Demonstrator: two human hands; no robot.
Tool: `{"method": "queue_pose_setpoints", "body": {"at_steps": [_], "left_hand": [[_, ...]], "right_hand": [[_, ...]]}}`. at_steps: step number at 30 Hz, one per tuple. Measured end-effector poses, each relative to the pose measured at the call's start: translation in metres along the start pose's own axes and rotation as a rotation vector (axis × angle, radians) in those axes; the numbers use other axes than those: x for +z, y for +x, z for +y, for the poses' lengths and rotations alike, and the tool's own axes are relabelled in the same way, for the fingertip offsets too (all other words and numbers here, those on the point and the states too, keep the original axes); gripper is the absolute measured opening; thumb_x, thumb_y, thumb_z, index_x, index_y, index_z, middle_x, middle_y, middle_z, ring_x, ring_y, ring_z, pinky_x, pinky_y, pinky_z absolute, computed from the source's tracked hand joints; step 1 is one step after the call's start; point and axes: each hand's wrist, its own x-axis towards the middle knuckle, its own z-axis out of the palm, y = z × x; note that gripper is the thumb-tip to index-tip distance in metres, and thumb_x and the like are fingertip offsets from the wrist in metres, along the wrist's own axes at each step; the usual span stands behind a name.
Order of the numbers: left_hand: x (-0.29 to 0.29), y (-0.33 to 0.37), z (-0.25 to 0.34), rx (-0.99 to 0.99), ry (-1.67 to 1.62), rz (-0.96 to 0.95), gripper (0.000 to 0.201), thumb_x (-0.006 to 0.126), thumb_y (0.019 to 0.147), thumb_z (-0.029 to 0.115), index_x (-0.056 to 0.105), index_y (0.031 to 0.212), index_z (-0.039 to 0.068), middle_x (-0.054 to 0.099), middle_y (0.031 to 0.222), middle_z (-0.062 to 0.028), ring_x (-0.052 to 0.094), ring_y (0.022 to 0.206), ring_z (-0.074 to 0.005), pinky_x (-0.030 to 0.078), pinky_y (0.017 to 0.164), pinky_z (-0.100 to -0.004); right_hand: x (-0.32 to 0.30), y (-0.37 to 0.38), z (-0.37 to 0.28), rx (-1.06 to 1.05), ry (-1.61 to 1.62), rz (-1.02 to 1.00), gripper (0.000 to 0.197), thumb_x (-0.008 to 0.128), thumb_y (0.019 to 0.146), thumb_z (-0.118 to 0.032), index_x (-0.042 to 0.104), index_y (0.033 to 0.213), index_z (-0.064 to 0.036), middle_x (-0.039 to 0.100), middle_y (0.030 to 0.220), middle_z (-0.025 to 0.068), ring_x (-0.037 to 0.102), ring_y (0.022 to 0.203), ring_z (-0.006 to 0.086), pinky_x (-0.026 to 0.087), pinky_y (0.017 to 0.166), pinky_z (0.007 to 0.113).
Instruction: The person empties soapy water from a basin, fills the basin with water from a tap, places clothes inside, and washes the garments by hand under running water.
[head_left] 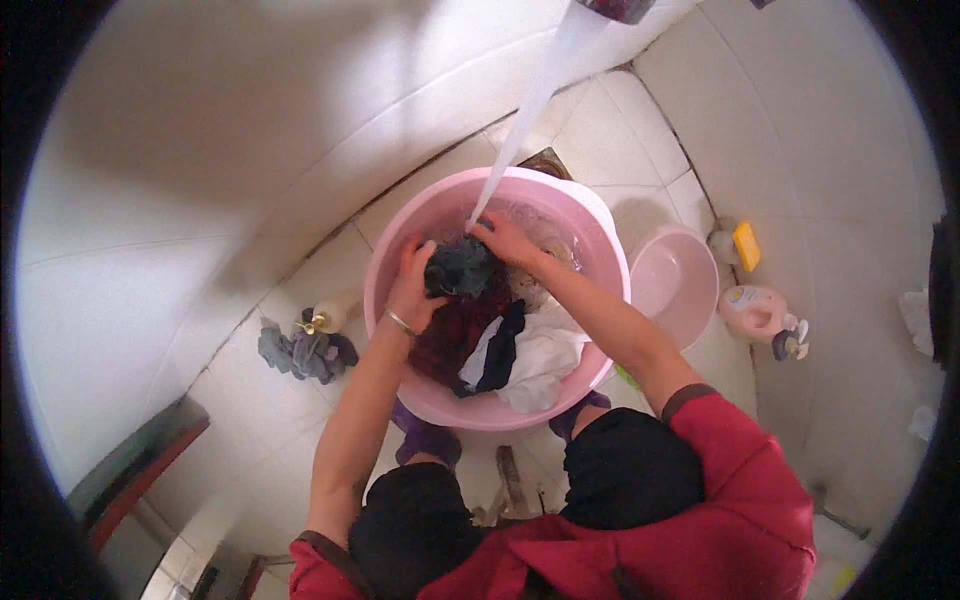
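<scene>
Water [530, 110] fell from a nozzle [618, 8] above the large pink basin [600, 208], and we held a dark cloth [465, 268] inside that basin where the stream landed, presumably to let it soak straight in. Our left hand [408, 290] grasped the cloth's left side, thumb and fingers spread around it; our right hand [508, 242] bent its fingers over the far edge, but we could not tell whether they pinched it. Dark red cloth [440, 345] and white cloth [545, 355] lay in the basin's near half, perhaps leaving the cloth under the stream room.

We had the basin on pale floor tiles [250, 430], likely low for easy reach. Right of it sat a smaller pink basin [688, 285], then a pink bottle [752, 312] near the tiled wall [810, 160]; left of it, a grey bundle [312, 355]; just beyond it, a drain [547, 163].
</scene>
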Motion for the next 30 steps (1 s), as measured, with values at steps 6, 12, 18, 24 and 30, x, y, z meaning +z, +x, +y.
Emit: {"method": "queue_pose_setpoints", "body": {"at_steps": [6,12,18,24,30], "left_hand": [[0.011,-0.003,-0.023,0.068,0.082,0.189,0.043,0.054,0.074,0.015,0.033,0.110,0.013,0.041,0.100,-0.0087,0.047,0.085,-0.0216,0.046,0.068,-0.0388],[0.002,0.007,-0.027,-0.237,-0.378,0.158,0.039,0.054,0.076,0.023,0.037,0.108,0.008,0.044,0.103,-0.0128,0.048,0.097,-0.0318,0.048,0.073,-0.0426],[0.032,0.000,-0.017,0.002,-0.532,-0.188,0.025,0.041,0.082,0.018,0.051,0.099,0.003,0.056,0.097,-0.0102,0.056,0.087,-0.0223,0.045,0.079,-0.0354],[0.064,-0.027,-0.001,-0.019,-0.590,-0.433,0.030,0.041,0.083,0.026,0.049,0.105,0.006,0.052,0.106,-0.0076,0.050,0.095,-0.0224,0.040,0.084,-0.0370],[0.036,-0.014,0.004,-0.258,-0.420,-0.191,0.056,0.044,0.077,0.056,0.040,0.115,0.015,0.046,0.110,-0.0064,0.044,0.102,-0.0239,0.035,0.087,-0.0395]], "right_hand": [[0.016,-0.009,0.010,0.161,-0.147,-0.377,0.038,0.059,0.072,-0.031,0.053,0.099,-0.0052,0.052,0.101,0.0199,0.049,0.095,0.0330,0.040,0.078,0.040],[-0.024,-0.023,-0.059,0.132,0.134,-0.168,0.030,0.060,0.074,-0.025,0.057,0.093,-0.0030,0.060,0.086,0.0085,0.056,0.074,0.0194,0.044,0.066,0.030],[-0.072,-0.051,-0.085,0.268,1.083,-0.097,0.027,0.054,0.081,-0.024,0.053,0.101,-0.0073,0.057,0.095,0.0050,0.054,0.086,0.0129,0.044,0.075,0.027],[-0.046,-0.027,-0.070,0.466,1.484,-0.310,0.031,0.052,0.081,-0.031,0.052,0.102,-0.0075,0.057,0.096,0.0065,0.055,0.087,0.0166,0.044,0.077,0.029],[-0.048,-0.003,-0.111,0.020,0.480,0.116,0.033,0.060,0.074,-0.021,0.050,0.098,-0.0012,0.057,0.091,0.0128,0.055,0.083,0.0267,0.043,0.074,0.036]]}}
